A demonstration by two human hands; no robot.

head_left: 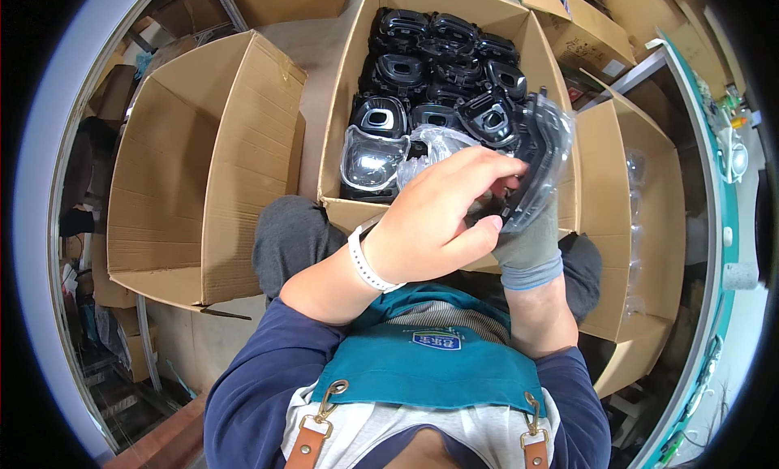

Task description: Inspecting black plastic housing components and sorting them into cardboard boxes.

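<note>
A black plastic frame with a clear plastic cover (542, 157) is held up on edge above the near right part of a large cardboard box. My bare left hand (450, 205), with a white band at its wrist, has its thumb and bent fingers closed at the frame's inner side. My right hand (527, 246) wears a grey-green glove and grips the same piece from below and behind; its fingers are mostly hidden by it. Below my hands, the open box (344, 120) holds rows of black plastic housings (402, 70). A loose clear cover (374, 158) lies at their near left.
Between my knees stands the filled box. To the left is another open cardboard box (251, 169); an open box (656, 225) with clear curved covers (635, 230) is at the right. A teal-edged table (725, 201) runs along the far right. More cartons (588, 43) stand behind.
</note>
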